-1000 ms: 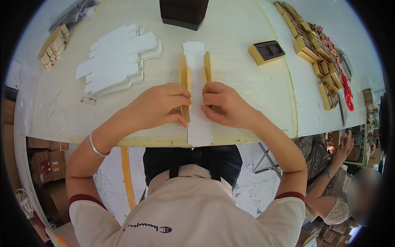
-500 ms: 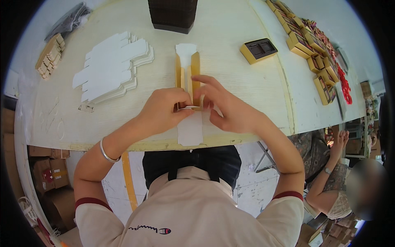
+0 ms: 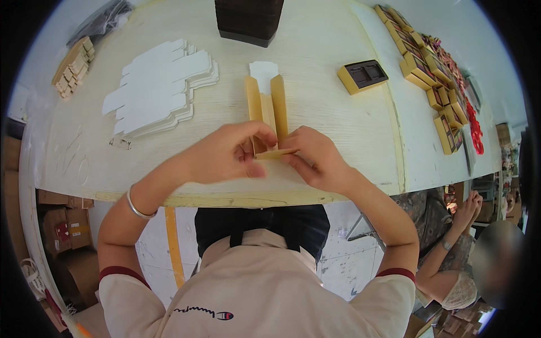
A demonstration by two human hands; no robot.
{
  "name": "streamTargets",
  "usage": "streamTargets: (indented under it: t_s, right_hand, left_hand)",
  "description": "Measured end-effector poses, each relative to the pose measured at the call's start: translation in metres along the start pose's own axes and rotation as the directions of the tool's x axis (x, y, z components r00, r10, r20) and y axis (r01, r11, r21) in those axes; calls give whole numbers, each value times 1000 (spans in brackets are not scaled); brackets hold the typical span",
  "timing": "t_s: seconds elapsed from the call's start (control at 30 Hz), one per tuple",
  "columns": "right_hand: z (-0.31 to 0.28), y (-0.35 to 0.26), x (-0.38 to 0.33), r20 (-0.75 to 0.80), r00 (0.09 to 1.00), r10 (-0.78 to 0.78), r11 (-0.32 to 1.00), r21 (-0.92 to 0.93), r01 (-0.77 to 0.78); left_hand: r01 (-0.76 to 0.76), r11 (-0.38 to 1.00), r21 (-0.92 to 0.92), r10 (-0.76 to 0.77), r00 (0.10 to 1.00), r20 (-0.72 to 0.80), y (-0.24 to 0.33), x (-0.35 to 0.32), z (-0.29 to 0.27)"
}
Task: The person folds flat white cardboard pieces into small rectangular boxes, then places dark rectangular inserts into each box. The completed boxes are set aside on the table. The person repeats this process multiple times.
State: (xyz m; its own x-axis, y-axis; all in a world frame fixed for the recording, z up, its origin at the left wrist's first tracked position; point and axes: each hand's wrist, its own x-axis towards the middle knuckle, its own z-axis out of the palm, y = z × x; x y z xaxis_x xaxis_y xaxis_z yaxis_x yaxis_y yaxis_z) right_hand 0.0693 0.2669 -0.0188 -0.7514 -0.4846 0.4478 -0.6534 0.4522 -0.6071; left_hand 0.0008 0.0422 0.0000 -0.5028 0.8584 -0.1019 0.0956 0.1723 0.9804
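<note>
A partly folded cardboard box, gold outside, lies lengthwise in front of me. Its two long walls stand up, and a white flap stretches flat from the far end. At the near end, the gold end flap is raised. My right hand pinches the right end of this flap between thumb and fingers. My left hand is at the near left corner, its fingers curled over the box wall and its thumb lower, slightly blurred. The left fingertips are partly hidden inside the box.
A stack of flat white box blanks lies left of the box. Dark plastic trays are stacked beyond it. A gold box with a black insert sits to the right. Finished gold boxes line the far right, near another person's hands.
The near end flap, which lay flat toward me with its white side up, is now folded up, gold side showing. My right hand has closed on it; my left thumb has moved off the corner.
</note>
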Motion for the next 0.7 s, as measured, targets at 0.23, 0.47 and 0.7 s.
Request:
streamTargets:
  t_s: [0.23, 0.47, 0.7]
  right_hand:
    - [2, -13, 9, -49, 917, 396, 865, 355, -355]
    - [9, -16, 6, -79, 986, -150, 854, -512, 89]
    - [4, -6, 6, 157, 980, 119, 929, -365, -54]
  left_hand:
    - [-147, 979, 140, 182, 940, -289, -10, 6, 27]
    - [94, 988, 122, -65, 973, -224, 8, 6, 14]
    - [-164, 572, 804, 472, 867, -159, -13, -3, 31]
